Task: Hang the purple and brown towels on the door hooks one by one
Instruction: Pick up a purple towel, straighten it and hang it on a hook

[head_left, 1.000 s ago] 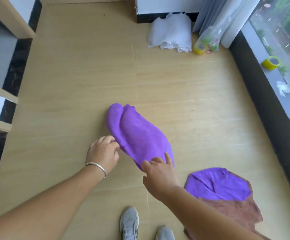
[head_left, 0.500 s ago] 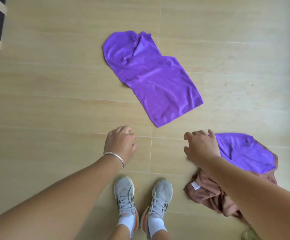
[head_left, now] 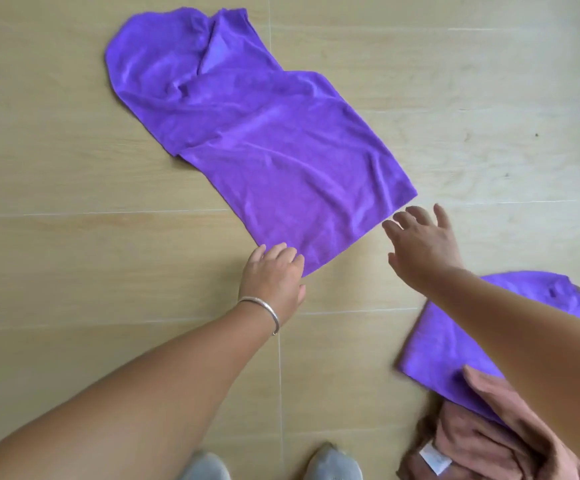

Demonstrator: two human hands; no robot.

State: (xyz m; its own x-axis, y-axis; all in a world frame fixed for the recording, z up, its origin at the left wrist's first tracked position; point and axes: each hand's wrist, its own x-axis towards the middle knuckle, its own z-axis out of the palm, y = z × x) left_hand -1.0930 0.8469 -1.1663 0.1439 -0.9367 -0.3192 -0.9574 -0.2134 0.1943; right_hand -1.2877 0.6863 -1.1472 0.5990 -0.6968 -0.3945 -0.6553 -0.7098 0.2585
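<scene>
Both hands have reached forward, left hand (head_left: 273,271) touching the purple towel (head_left: 264,133), right hand (head_left: 420,244) spread beside it.

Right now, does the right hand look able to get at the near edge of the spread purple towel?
Probably yes. The right hand hovers open beside the spread purple towel, near its closest corner, with only bare floor between.

Purple towel (head_left: 260,133) on tan floor (head_left: 56,168); brown towel (head_left: 472,445), grey shoes (head_left: 333,464).

Purple towel (head_left: 264,133) spread flat, rumpled; second purple towel (head_left: 430,358) overlaps brown towel (head_left: 468,441), seemingly bunched.
</scene>
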